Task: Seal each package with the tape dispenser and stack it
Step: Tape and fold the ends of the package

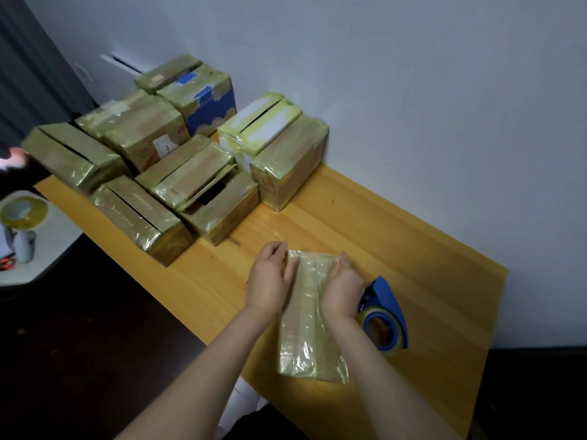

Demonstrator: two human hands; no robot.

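Note:
A long cardboard package (309, 325) wrapped in shiny yellowish tape lies lengthwise on the wooden table (413, 255) in front of me. My left hand (270, 281) holds its far left side, fingers curled over the top edge. My right hand (344, 285) grips its far right side the same way. The blue tape dispenser (386, 315) with a roll of clear tape lies on the table just right of my right wrist, untouched.
Several taped boxes (178, 166) are stacked at the table's far left against the white wall, some with open slits on top. A spare tape roll (23, 211) lies on a white surface at the left. Dark floor surrounds the table.

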